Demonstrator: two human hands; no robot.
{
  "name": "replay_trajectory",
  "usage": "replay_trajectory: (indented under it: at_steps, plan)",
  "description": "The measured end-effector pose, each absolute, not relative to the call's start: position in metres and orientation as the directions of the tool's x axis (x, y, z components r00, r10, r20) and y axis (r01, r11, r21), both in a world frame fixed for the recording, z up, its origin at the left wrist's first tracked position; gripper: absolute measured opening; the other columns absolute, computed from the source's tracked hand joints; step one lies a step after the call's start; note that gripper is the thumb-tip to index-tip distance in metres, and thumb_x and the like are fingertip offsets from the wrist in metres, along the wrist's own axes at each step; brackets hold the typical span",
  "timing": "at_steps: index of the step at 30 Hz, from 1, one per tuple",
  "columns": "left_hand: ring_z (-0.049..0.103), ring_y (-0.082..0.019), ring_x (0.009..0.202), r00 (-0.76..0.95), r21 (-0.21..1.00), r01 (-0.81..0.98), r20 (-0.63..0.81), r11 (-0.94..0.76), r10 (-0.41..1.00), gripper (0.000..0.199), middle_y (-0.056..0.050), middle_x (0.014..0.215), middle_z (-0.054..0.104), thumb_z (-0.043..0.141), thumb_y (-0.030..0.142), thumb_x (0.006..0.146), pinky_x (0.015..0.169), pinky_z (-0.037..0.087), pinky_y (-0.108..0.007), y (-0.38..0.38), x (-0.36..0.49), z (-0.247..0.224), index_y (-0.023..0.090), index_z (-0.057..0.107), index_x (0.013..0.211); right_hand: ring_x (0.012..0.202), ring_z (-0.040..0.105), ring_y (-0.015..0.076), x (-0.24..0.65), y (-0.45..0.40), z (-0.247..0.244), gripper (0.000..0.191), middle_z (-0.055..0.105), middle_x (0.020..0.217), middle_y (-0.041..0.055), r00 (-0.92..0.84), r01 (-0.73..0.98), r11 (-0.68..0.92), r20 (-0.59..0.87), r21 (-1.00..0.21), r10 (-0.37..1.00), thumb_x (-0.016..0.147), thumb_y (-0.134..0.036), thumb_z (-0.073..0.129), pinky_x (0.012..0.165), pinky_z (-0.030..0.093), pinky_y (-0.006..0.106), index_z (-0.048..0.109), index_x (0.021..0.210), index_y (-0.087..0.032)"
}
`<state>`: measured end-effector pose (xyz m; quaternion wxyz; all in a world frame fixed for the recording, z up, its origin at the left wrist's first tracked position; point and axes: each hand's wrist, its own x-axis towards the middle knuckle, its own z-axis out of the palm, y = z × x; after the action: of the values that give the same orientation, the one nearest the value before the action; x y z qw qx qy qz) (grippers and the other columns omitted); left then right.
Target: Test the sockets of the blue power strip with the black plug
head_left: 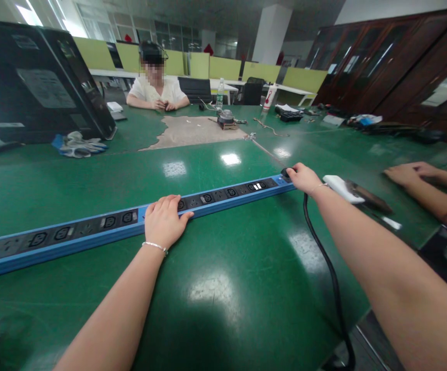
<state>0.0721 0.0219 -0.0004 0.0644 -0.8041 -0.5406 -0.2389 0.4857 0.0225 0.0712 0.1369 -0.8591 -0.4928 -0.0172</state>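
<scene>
- One long, narrow power strip in a blue casing with black socket face (231,192): lies aslant across a glossy green tabletop (223,263), its left end running out of view.
- One thick black cable (333,283): hangs from the right hand's side in a loose curve past the tabletop's near edge.
- One small black plug (286,174): at the strip's right-hand end; whether fully seated, cannot be told.
- Left hand (165,221): laid palm down across the strip's middle, fingers extended over the sockets, thumb apart along the near edge; pressing lightly at most, not clenched.
- Right hand (304,179): fingers closed on the plug.
- Handling, strip: presumably stiff throughout, moderate in weight, awkward for its length; smooth casing, likely to slide or swivel on the gloss. Not notably fragile, socket faces excepted.
- Handling, cable: pliant but springy; its hanging weight may drag on the plug.
- Holding points: the blue side rails, at two well-separated places; the plug by its rigid body, never by the cable.
- Adjacent: one white block-shaped article (341,189), just beyond the right wrist.
</scene>
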Motion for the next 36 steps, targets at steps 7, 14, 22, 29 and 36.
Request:
replay_trajectory:
  at_steps: [7, 14, 22, 29, 36]
  plan:
    - [0.051, -0.027, 0.115, 0.307, 0.143, 0.901, 0.458, -0.410, 0.834, 0.049, -0.012, 0.122, 0.060, 0.051, 0.048, 0.081, 0.097, 0.033, -0.042, 0.021, 0.072, 0.001, 0.017, 0.054, 0.118, 0.097, 0.060, 0.0254, 0.491, 0.025, 0.054, 0.035, 0.064, 0.105, 0.0162, 0.480, 0.871, -0.459, 0.098, -0.177, 0.872, 0.089, -0.039, 0.036, 0.080, 0.044, 0.032, 0.055, 0.106, -0.015]
    - [0.050, -0.028, 0.116, 0.297, 0.172, 0.898, 0.442, -0.405, 0.846, 0.051, -0.012, 0.123, 0.059, 0.050, 0.048, 0.080, 0.098, 0.032, -0.043, 0.021, 0.073, 0.002, 0.017, 0.053, 0.120, 0.097, 0.061, 0.0284, 0.485, 0.030, 0.056, 0.039, 0.064, 0.105, 0.0188, 0.512, 0.857, -0.506, 0.055, -0.098, 0.857, 0.089, -0.042, 0.036, 0.081, 0.045, 0.037, 0.051, 0.112, -0.015]
    - [0.050, -0.028, 0.116, 0.300, 0.164, 0.901, 0.432, -0.402, 0.850, 0.050, -0.012, 0.123, 0.059, 0.050, 0.049, 0.081, 0.098, 0.032, -0.043, 0.020, 0.073, 0.003, 0.018, 0.054, 0.119, 0.098, 0.061, 0.0278, 0.482, 0.034, 0.056, 0.040, 0.063, 0.106, 0.0198, 0.473, 0.880, -0.473, -0.009, -0.029, 0.881, 0.089, -0.040, 0.038, 0.082, 0.045, 0.037, 0.050, 0.114, -0.012]
    - [0.049, -0.028, 0.117, 0.296, 0.159, 0.905, 0.427, -0.394, 0.854, 0.050, -0.012, 0.123, 0.059, 0.051, 0.048, 0.081, 0.098, 0.032, -0.043, 0.021, 0.073, 0.003, 0.017, 0.054, 0.119, 0.091, 0.062, 0.0277, 0.475, 0.018, 0.036, 0.041, 0.065, 0.099, 0.0184, 0.505, 0.863, -0.499, 0.107, -0.083, 0.856, 0.091, -0.040, 0.028, 0.078, 0.045, 0.036, 0.044, 0.119, -0.015]
    - [0.049, -0.026, 0.117, 0.292, 0.143, 0.911, 0.440, -0.387, 0.849, 0.048, -0.011, 0.124, 0.059, 0.050, 0.048, 0.081, 0.098, 0.032, -0.042, 0.021, 0.073, 0.001, 0.018, 0.054, 0.119, 0.096, 0.061, 0.0263, 0.490, 0.038, 0.050, 0.036, 0.064, 0.106, 0.0171, 0.439, 0.898, -0.439, -0.008, -0.035, 0.899, 0.088, -0.040, 0.038, 0.079, 0.045, 0.034, 0.053, 0.109, -0.014]
